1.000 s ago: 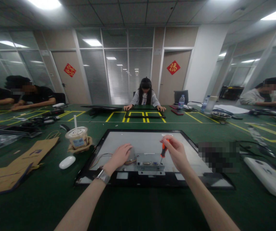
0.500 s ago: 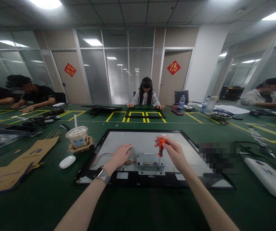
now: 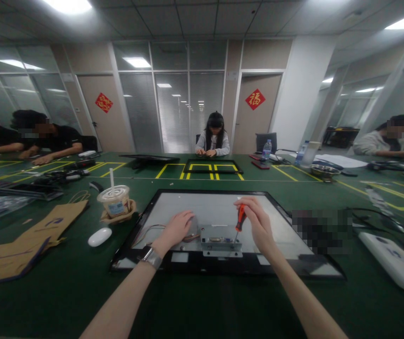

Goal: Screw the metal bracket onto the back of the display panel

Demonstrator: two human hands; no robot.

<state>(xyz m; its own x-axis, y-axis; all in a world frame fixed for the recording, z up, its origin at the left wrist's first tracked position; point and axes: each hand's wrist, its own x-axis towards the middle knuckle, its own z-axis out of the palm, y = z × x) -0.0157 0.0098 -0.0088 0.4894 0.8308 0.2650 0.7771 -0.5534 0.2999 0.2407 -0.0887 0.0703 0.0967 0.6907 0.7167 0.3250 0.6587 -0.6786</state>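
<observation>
A monitor panel (image 3: 223,207) lies face down on the green table, its grey metal back up inside a black frame. Near its front edge sits a small metal connector box (image 3: 219,236). My right hand (image 3: 258,225) is closed round a small screwdriver (image 3: 240,221) with an orange and black handle, its tip down at the right end of the box. Just left of the box my left hand (image 3: 176,228) rests on the panel with fingers curled loosely over the thin coloured wires (image 3: 148,230). A metal watch (image 3: 151,257) is on that wrist.
A lidded drink cup (image 3: 114,201) with a straw, a white mouse (image 3: 99,236) and a brown paper bag (image 3: 18,245) lie to the left. A white device (image 3: 395,263) and cables lie at right. Across the table a person sits behind an empty black frame (image 3: 212,166); other people sit at both sides.
My right hand has tilted and turned the screwdriver slightly over the box's right end. The person opposite has drawn both hands back off the frame. My left hand stays put.
</observation>
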